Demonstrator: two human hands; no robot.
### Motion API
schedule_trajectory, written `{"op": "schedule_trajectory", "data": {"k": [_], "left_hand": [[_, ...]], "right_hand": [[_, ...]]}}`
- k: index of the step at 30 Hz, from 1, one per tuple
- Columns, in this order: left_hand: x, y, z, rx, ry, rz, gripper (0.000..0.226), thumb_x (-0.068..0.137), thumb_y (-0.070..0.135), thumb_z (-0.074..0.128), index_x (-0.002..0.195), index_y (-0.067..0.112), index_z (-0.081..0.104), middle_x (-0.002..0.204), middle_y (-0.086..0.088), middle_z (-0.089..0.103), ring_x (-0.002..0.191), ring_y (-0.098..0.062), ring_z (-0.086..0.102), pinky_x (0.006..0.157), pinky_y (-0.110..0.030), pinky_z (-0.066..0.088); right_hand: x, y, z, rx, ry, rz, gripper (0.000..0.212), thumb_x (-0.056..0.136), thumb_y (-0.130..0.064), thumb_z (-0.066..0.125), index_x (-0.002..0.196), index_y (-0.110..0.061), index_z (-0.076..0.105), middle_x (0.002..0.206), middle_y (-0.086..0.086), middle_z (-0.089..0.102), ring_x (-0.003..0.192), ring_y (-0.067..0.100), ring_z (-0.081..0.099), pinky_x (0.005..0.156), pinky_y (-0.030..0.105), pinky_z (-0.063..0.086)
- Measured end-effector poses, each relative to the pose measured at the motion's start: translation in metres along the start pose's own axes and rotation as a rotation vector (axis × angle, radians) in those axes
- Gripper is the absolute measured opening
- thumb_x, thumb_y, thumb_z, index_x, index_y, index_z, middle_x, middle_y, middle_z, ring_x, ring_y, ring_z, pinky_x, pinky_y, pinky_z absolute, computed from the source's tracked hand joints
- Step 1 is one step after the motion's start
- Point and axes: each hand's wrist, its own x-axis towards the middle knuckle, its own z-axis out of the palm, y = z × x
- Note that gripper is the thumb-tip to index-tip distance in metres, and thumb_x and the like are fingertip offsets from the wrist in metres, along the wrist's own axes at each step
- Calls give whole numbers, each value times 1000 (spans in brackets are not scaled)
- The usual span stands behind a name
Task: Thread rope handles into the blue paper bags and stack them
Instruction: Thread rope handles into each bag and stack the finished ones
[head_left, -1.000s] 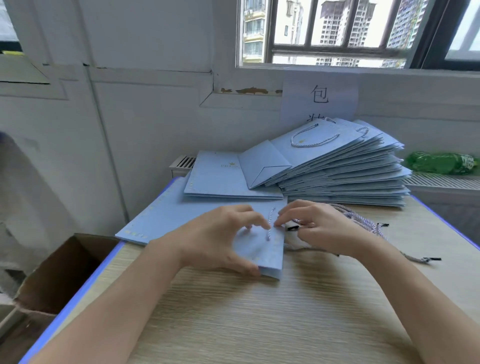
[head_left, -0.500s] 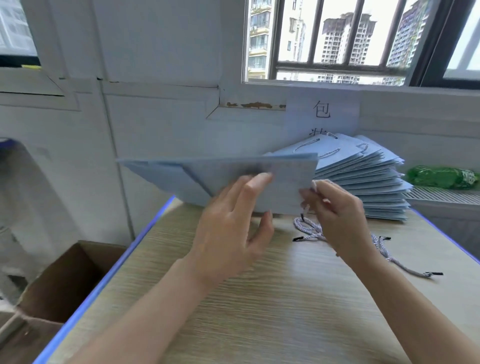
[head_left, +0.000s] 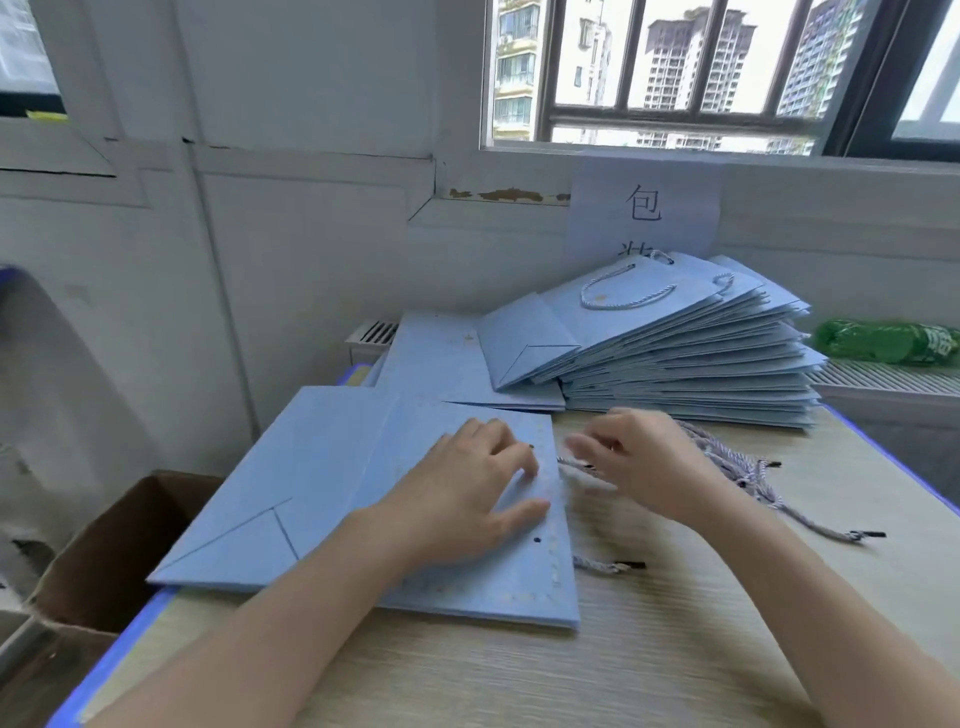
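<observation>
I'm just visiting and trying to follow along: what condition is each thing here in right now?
Blue paper bag: flat on the table, two holes showing empty.
Left hand: pressing flat on the bag.
Right hand: blurred, fingers seem to pinch a rope end.
Rope handles: loose bundle on the table.
Stack of finished bags: piled, top one threaded.
Green bottle: lying down.
Cardboard box: open.

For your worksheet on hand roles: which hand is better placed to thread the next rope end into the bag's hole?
Right hand: it pinches the rope beside the hole; the left hand presses the bag flat.
</observation>
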Motion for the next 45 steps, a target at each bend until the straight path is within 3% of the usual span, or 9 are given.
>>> {"op": "schedule_trajectory", "data": {"k": [3, 7, 15, 20, 24, 29, 37, 41, 45], "left_hand": [[0, 7, 0, -12, -34, -71, 55, 89, 65, 36, 125, 26, 49, 123, 9, 38, 119, -9, 31, 102, -28, 25], [-2, 17, 5, 62, -110, -78, 71, 78, 78, 37, 120, 22, 43, 121, 6, 31, 117, -13, 26, 104, -30, 23], [-1, 16, 0, 8, -236, -78, 78, 74, 68, 45, 136, 23, 35, 146, 7, 18, 135, -8, 10, 118, -40, 5], [-1, 3, -9, -4, -282, -164, 66, 86, 56, 51, 145, 45, 23, 156, 7, 0, 143, -16, -10, 116, -51, -4], [-5, -5, -11, -51, -374, -177, 94, 75, 73, 56, 148, 47, 3, 157, 11, -13, 143, -14, -21, 117, -48, -9], [-6, -8, -15, -77, -380, -168, 105, 74, 68, 61, 150, 35, -2, 156, 15, -13, 143, -10, -19, 118, -44, -7], [-6, -9, -14, -86, -337, -141, 90, 76, 65, 62, 145, 31, 15, 156, 12, 0, 144, -10, -9, 119, -45, -1], [-5, -10, -16, -152, -283, -142, 71, 72, 63, 67, 126, 34, 32, 121, 14, 28, 134, -15, 17, 115, -40, 15], [-6, -10, -18, -149, -295, -145, 89, 76, 58, 67, 145, 33, 17, 150, 13, 12, 141, -6, 2, 118, -38, 5]], "right_hand": [[1, 13, -8, 133, 78, 43, 17, 90, -21, 58, 86, -11, 71, 79, 0, 58, 74, 16, 51, 69, 30, 38], [5, 21, 2, -1, -62, 41, 13, 85, -17, 63, 95, -21, 71, 90, -3, 52, 81, 13, 48, 73, 26, 39], [3, 15, -4, 100, 33, 65, 4, 90, -21, 57, 88, -20, 60, 83, -6, 64, 73, 18, 60, 70, 34, 51], [-1, 1, -8, 361, -13, -6, 13, 89, -15, 60, 80, -25, 61, 73, -5, 63, 48, 5, 57, 56, 20, 44], [-7, -17, -4, 396, -75, -181, 16, 87, -11, 64, 80, -26, 66, 75, -7, 59, 57, -2, 49, 59, 10, 37], [-15, -37, 7, 339, -180, -329, 11, 87, -11, 64, 88, -18, 72, 82, -9, 56, 64, -7, 48, 66, 7, 36], [-16, -47, 18, 338, -70, -421, 9, 81, -2, 67, 83, -10, 72, 76, -15, 49, 66, -11, 49, 63, 4, 33], [-17, -50, 22, 492, -93, -329, 16, 75, 4, 68, 82, -10, 69, 67, -18, 55, 61, -5, 51, 62, 7, 37], [-17, -51, 24, 437, -123, -358, 14, 76, 1, 69, 80, -12, 72, 63, -21, 54, 60, -6, 51, 60, 7, 35]]}}
